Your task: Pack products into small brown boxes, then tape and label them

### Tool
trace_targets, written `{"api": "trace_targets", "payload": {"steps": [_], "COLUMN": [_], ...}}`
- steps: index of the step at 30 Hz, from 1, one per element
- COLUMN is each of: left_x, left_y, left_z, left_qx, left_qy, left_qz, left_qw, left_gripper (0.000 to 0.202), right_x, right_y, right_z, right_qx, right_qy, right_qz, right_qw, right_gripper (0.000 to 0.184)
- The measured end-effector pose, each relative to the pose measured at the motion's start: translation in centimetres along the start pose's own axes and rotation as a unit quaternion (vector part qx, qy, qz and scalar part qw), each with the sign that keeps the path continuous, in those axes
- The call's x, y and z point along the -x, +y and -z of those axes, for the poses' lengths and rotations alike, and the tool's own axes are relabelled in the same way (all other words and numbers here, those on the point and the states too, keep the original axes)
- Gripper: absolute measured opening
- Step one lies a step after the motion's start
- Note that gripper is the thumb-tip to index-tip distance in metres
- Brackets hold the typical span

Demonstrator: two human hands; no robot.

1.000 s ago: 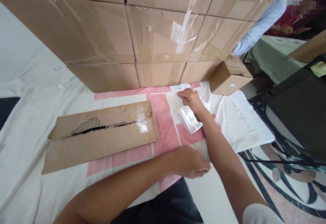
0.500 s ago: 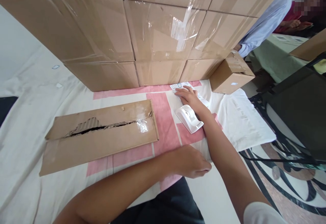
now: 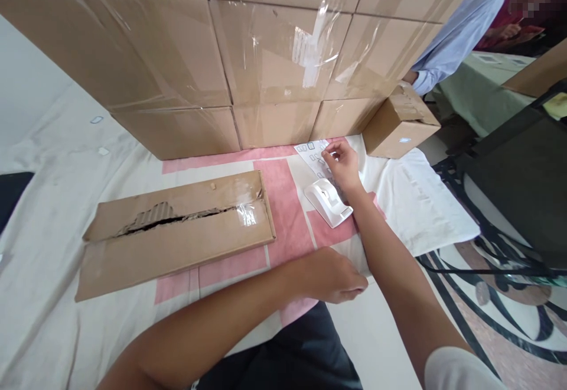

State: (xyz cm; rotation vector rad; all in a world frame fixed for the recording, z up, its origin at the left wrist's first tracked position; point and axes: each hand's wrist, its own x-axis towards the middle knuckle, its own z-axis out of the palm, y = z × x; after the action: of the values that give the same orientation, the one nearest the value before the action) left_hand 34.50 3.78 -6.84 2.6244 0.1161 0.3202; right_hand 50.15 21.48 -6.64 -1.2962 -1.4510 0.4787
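Observation:
My right hand [image 3: 342, 164] reaches forward over a white sheet of small stickers [image 3: 313, 153] lying on the cloth, thumb and forefinger pinched together at the sheet; what they pinch is too small to make out. A white tape dispenser [image 3: 328, 201] lies just left of my right wrist. My left hand [image 3: 330, 275] rests on the cloth near the table's front edge with fingers curled closed; nothing shows in it. A flattened, torn cardboard piece [image 3: 177, 230] lies to the left.
A wall of plastic-wrapped cardboard boxes [image 3: 248, 53] stands at the back. A small cardboard box [image 3: 401, 123] sits at the right end. The cream and pink cloth [image 3: 53, 201] covers the table. A person in a light blue sleeve [image 3: 456, 29] works at a green table beyond.
My right hand has lifted from lying flat on the sticker sheet into a pinch at the sheet. The left hand has hardly moved.

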Motion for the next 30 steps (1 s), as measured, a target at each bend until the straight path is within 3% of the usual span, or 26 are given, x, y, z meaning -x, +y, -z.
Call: {"api": "trace_targets", "payload": {"steps": [5,10,16,21,27,30], "left_x": [0.2,0.3,-0.3,-0.5,-0.4,-0.5], "left_y": [0.0,0.0,-0.4,0.1,0.0,0.5], "left_z": [-0.1,-0.8,-0.6,0.6,0.2,0.0], "left_qx": [-0.009,-0.031,-0.024,-0.056,-0.068,-0.08], "left_qy": [0.014,0.018,-0.015,-0.037,-0.055,-0.072], "left_qz": [-0.016,-0.026,-0.041,-0.047,-0.031,-0.058], "left_qw": [1.0,0.999,0.999,0.997,0.996,0.993], "left_gripper": [0.015,0.019,0.022,0.031,0.028,0.03], "right_x": [0.4,2.8,7.2,9.8,10.7,10.8], "right_y": [-1.8,-6.8,-11.8,-11.9,-11.3,-11.5], "right_z": [0.6,1.6,0.0,-2.9,-3.8,-3.7], "right_qx": [-0.103,-0.071,-0.028,-0.005,0.038,0.026], "right_qy": [0.018,0.032,-0.136,-0.249,-0.281,-0.285], "right_qz": [0.07,0.148,0.124,0.114,0.175,0.189], "right_qw": [0.992,0.986,0.983,0.962,0.943,0.939], "right_gripper": [0.029,0.025,0.019,0.02,0.026,0.022]}}
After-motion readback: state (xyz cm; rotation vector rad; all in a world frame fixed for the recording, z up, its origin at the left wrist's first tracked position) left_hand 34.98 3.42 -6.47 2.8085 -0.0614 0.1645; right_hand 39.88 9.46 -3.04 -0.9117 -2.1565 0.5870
